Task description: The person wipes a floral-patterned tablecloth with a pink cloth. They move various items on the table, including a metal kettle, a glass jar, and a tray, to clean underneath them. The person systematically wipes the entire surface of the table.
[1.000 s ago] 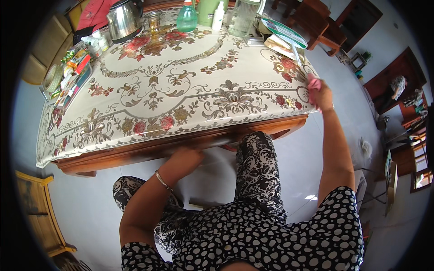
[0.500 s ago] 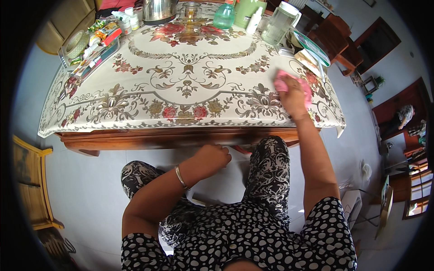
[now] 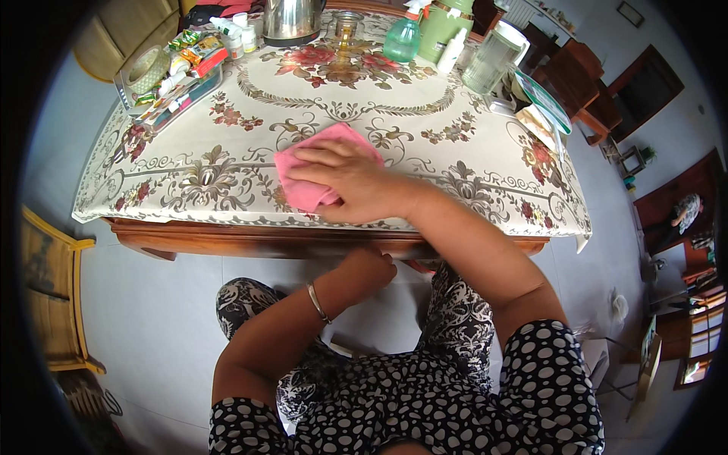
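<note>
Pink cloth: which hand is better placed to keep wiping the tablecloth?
Right. The right hand lies flat on the pink cloth atop the tablecloth. The left hand is down at the table edge, off the cloth.

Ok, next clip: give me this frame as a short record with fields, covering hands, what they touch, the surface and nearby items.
right hand: flat on the pink cloth, pressing it to the tablecloth
left hand: at the wooden table edge, below the top
surface: floral tablecloth
far side: metal kettle, green spray bottle, clear jug
far left: clear tray of small items
</note>
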The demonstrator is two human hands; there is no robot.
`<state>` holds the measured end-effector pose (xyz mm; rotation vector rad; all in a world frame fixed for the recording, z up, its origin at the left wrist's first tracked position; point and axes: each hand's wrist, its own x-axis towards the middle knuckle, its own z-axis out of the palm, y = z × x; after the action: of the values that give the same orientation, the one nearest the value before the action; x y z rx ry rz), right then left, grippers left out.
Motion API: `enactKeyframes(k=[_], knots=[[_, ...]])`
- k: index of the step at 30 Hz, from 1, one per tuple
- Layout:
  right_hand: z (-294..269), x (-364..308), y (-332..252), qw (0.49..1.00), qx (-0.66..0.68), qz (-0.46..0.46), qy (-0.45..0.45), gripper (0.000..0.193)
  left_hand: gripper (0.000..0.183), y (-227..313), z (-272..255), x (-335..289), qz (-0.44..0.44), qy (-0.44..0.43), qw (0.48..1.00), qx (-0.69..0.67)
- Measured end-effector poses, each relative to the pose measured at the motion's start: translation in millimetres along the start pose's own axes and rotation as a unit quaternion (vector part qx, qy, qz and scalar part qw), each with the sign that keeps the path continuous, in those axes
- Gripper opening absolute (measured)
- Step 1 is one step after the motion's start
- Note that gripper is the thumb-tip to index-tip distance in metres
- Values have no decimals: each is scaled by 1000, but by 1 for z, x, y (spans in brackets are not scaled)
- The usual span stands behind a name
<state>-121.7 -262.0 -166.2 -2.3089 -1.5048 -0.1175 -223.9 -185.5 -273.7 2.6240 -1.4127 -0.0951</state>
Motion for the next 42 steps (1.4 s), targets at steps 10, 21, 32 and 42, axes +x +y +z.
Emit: enactKeyframes(k=[10, 21, 32, 42], knots=[[-36, -10, 154, 921, -202, 332, 40, 53, 20, 5, 2, -4, 53, 23, 998, -18], [-70, -48, 249, 808, -252, 524, 90, 55, 17, -8, 5, 8, 25, 10, 999, -40], [-71, -134, 217, 841, -308, 412, 167, 56, 25, -6, 27, 17, 37, 36, 998, 29], [-94, -270, 177, 827, -295, 429, 210, 50, 25, -2, 23, 28, 22, -68, 997, 23]])
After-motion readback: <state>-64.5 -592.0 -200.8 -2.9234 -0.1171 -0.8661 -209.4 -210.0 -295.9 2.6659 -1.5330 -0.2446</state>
